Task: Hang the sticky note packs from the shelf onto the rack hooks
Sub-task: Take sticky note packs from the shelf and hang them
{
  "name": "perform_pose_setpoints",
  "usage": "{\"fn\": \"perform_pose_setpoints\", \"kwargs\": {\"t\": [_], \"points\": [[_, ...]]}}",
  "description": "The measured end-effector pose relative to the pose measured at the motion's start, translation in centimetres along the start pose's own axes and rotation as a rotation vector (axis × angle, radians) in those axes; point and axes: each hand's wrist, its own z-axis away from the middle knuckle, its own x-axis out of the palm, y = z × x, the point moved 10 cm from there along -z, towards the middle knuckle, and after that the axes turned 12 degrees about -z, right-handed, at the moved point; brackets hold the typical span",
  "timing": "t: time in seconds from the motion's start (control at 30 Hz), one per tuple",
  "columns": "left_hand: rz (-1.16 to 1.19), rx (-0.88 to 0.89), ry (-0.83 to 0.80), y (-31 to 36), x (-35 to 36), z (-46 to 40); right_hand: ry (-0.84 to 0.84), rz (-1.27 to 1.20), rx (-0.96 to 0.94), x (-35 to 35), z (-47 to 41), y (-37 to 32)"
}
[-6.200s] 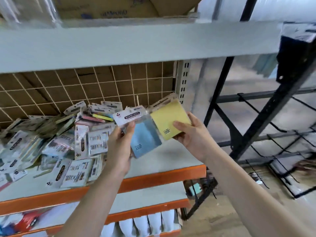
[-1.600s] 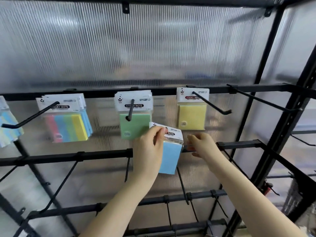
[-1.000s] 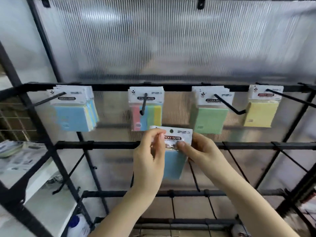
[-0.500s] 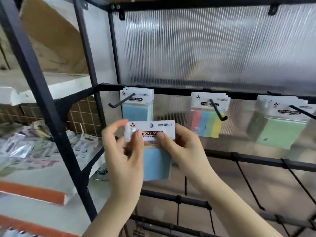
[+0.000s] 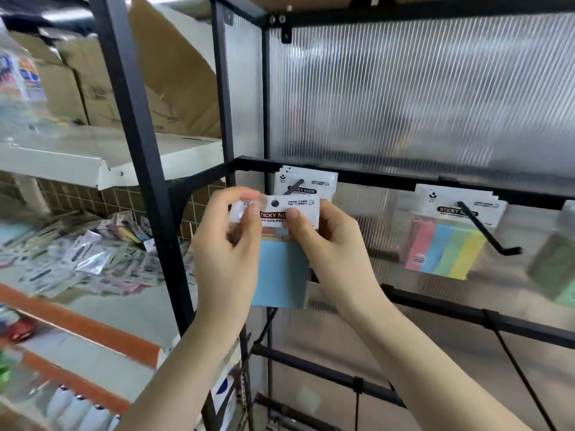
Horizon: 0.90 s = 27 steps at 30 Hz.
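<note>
Through the head camera we face a black metal rack (image 5: 146,157) backed by ribbed translucent panels (image 5: 420,98). To its left stands a shelf (image 5: 93,309) with orange edges, and cardboard boxes (image 5: 81,88) sit on the shelf above. On the shelf we see a loose heap of sticky note packs (image 5: 93,259), blurred so that we cannot read single labels.

In the middle, our left hand (image 5: 227,259) and right hand (image 5: 329,247) both pinch the white header card of a blue sticky note pack (image 5: 280,272), thumbs on its front, fingers curled behind. The thumbs cover part of the printed name. The pack is held upright just in front of a rack hook (image 5: 294,186), whose tip we can hardly make out; the hole in the card seems level with it, though we cannot tell whether it is on.

Behind hang more packs (image 5: 314,181), mostly hidden. To the right a striped multicolour pack (image 5: 445,247) hangs on another hook (image 5: 488,231). A green pack (image 5: 557,262) is cut off at the frame's edge.
</note>
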Motion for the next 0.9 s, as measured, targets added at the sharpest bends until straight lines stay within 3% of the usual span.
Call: {"fn": "perform_pose_setpoints", "kwargs": {"t": [0.57, 0.77, 0.9], "points": [[-0.026, 0.078, -0.01, -0.3, 0.3, -0.4, 0.028, 0.088, -0.041, 0.8, -0.7, -0.2], [-0.066, 0.056, -0.04, -1.8, 1.5, 0.1, 0.116, 0.14, -0.008, -0.6, -0.9, 1.5], [-0.25, 0.109, -0.058, -2.6, 2.4, 0.7, 0.246, 0.199, -0.033, -2.6, -1.2, 2.4]]}}
